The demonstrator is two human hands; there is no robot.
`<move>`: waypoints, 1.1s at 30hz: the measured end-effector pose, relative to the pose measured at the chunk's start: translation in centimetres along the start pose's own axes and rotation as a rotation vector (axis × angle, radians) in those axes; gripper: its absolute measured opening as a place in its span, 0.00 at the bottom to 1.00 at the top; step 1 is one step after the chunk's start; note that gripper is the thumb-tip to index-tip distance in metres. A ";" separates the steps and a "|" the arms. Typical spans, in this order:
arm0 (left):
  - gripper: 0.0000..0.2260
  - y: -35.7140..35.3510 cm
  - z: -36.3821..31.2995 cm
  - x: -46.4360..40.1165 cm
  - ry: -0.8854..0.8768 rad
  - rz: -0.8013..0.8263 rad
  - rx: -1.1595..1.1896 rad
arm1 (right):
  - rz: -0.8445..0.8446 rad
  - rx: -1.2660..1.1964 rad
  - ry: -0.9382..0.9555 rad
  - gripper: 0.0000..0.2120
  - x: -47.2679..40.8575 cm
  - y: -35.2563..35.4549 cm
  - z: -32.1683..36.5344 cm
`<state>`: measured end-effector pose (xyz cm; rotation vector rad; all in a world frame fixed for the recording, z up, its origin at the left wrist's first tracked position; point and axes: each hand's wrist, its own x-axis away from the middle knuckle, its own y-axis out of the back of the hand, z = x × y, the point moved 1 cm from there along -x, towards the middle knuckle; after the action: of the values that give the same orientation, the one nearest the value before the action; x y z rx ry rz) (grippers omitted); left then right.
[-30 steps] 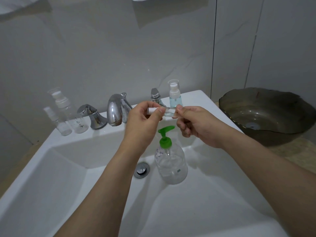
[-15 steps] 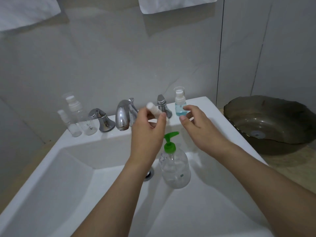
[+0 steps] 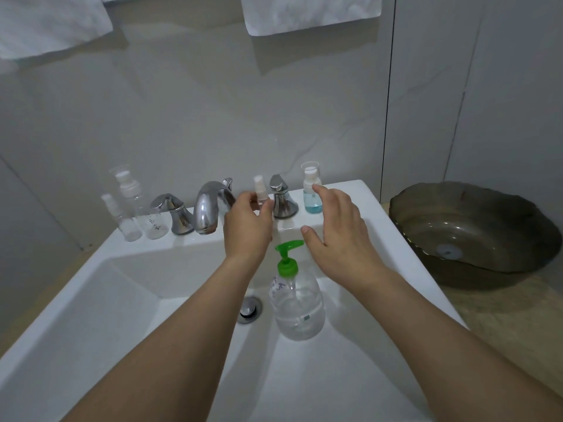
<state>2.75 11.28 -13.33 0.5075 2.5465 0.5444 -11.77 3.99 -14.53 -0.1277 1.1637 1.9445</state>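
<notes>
Fingers [image 3: 245,197] of the left hand [image 3: 248,229] pinch a small spray bottle [image 3: 260,188], upright between thumb and index, just beside the tap handle [image 3: 281,199]. Its base hides behind these fingers; I think it stands on the sink ledge [image 3: 362,205]. The right hand [image 3: 338,226] holds nothing, fingers straight and spread, fingertips near the blue bottle [image 3: 312,202].

Bathroom, dim flat light: grey marble-look wall [image 3: 213,117] w/ dark vertical joint at R; two white towels [image 3: 307,13] hang along top edge. White rectangular sink [image 3: 76,330] w/ chrome tap [image 3: 210,208] & two handles in foreground; dark glass bowl basin [image 3: 475,226] sits on beige counter [image 3: 502,315] at R.
</notes>
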 end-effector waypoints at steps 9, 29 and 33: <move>0.12 -1.2 1.9 0.3 0.015 -0.072 -0.143 | 0.030 -0.070 -0.022 0.30 0.0 -0.1 0.3; 0.22 4.9 3.0 5.9 0.151 0.171 -0.031 | -0.044 -0.064 0.015 0.27 2.2 0.4 2.9; 0.17 8.2 3.5 6.9 0.164 0.227 -0.073 | -0.045 0.041 0.073 0.27 3.6 0.8 4.8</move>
<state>1.05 22.28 -14.96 0.7598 2.6269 0.7864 -13.17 9.67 -13.02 -0.2031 1.2375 1.8887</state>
